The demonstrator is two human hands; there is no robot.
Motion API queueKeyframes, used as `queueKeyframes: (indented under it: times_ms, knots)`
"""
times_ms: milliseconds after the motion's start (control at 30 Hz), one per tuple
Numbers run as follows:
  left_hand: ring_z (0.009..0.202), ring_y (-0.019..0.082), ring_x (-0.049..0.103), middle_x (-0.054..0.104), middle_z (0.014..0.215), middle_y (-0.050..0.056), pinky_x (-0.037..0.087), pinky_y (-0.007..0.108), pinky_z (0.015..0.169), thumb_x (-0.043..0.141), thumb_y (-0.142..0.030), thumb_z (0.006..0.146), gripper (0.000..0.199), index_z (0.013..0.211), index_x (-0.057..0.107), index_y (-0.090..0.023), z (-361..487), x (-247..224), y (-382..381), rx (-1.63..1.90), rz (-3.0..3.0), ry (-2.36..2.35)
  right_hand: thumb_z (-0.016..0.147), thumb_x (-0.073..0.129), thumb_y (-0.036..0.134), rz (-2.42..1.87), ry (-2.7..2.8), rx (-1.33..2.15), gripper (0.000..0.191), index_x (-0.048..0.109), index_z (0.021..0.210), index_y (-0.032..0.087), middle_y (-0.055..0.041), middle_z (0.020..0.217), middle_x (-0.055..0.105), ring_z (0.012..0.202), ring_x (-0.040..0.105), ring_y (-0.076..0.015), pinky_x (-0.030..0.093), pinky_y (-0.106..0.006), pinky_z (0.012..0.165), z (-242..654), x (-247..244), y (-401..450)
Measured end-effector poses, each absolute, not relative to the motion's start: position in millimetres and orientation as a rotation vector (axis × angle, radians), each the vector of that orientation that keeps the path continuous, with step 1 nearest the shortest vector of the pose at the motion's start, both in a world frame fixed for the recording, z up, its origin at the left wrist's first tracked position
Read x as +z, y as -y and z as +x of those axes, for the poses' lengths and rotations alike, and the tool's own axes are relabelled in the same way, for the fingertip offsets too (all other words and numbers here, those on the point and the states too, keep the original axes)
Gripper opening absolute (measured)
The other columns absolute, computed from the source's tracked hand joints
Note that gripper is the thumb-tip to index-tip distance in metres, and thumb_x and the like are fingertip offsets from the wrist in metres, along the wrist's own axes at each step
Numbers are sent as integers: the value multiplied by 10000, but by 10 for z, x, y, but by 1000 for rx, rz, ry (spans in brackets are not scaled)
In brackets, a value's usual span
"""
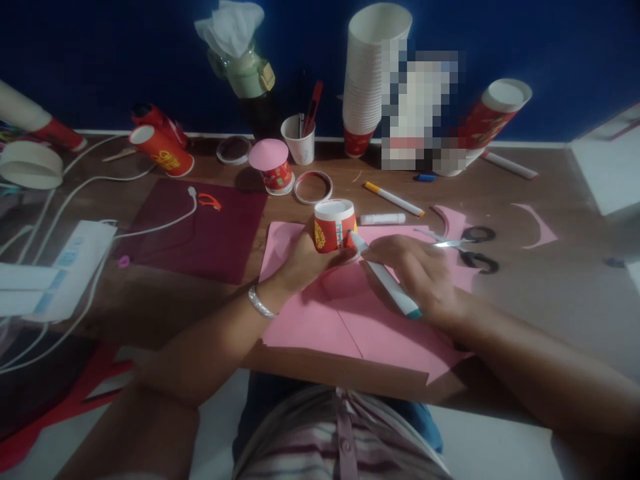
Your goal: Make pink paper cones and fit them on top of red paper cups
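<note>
Over the far part of the pink paper (300, 327), we held the short red cup (326, 233) roughly upright with its white rim uppermost, though we could not tell whether its base touched the sheet. Our left grip (303, 259) was clamped around the cup's side and lower edge; our right grip (417, 270) was closed on a white, green-ended tool (394, 288) (a marker, we guessed, its tip being too blurred to settle it). That tip met, or nearly met, the cup's wall beside a pale patch (339, 235). We judged the step in hand to be fine work on that wall, most likely marking. As we saw it, the next move called for a still cup and a light, steady touch. At the paper's right edge lay the scissors (450, 244), blades apart, and beyond its far left corner stood a pink-topped cup (269, 157).
</note>
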State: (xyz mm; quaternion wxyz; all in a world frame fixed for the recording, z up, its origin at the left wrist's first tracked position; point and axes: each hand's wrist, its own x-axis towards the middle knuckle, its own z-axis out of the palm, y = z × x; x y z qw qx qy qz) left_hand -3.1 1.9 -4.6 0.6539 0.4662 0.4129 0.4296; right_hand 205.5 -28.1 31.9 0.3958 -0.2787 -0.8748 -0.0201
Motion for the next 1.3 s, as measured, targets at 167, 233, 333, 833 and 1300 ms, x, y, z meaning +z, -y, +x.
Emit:
queueKeyframes:
  times_ms: [167,233,333,833,1300]
  knots:
    - [982,223,689,735,1083,78,599,359,847,1001,-369,591,527,949,666,-177,-50,-81,-29,963,1055,-957,933,564,6,-709,2208,-38,264,613,1161,129,-99,965,755,816,723,-209,585,-326,688,2055,326,279]
    - [969,225,691,735,1061,75,597,365,845,1004,-358,583,558,994,672,-179,-41,-67,-28,962,1041,-958,939,562,7,-720,2201,-30,259,618,1160,129,-92,956,749,815,720,-206,579,-324,690,2056,326,279]
    - [921,216,689,728,1008,58,597,373,837,1010,-320,562,594,1027,666,-184,-11,-23,-23,975,1026,-960,955,550,16,-715,2205,-30,237,615,1156,124,-91,949,739,796,706,-197,572,-316,678,2063,339,277]
    - [890,182,703,718,953,31,627,398,907,904,-345,770,345,986,688,-186,-70,-31,-10,1009,892,-749,930,579,15,-669,2208,-65,262,625,1165,122,-109,950,743,748,691,-197,558,-327,628,2085,341,300]
    - [864,180,720,720,914,22,630,360,814,954,-379,708,440,966,660,-177,-91,-37,-13,956,921,-761,971,472,35,-623,2282,-15,249,605,1153,141,-107,944,744,751,707,-198,569,-315,626,2076,396,263]
